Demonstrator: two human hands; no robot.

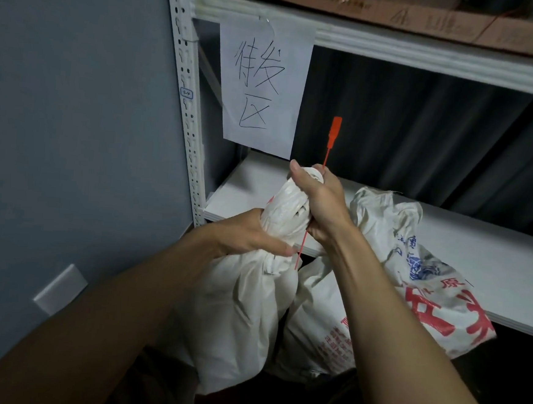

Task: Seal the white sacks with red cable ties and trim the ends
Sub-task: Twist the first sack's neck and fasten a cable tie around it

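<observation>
white sack [250, 312]: left hand [249, 235] clenches neck, right hand [319, 202] grips twisted top with red cable tie [335, 130]; best looped low, tight.

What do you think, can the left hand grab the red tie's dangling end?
Probably yes: the red cable tie's tail hangs bare beside the left hand, though it grips the white sack.

The plain white sack [243, 311] stands upright, its neck twisted tight. The red cable tie [335, 129] runs straight up along that neck, tag end topmost. Right of that sack, touching it, leans a printed sack [381, 220], its mouth loose.
</observation>
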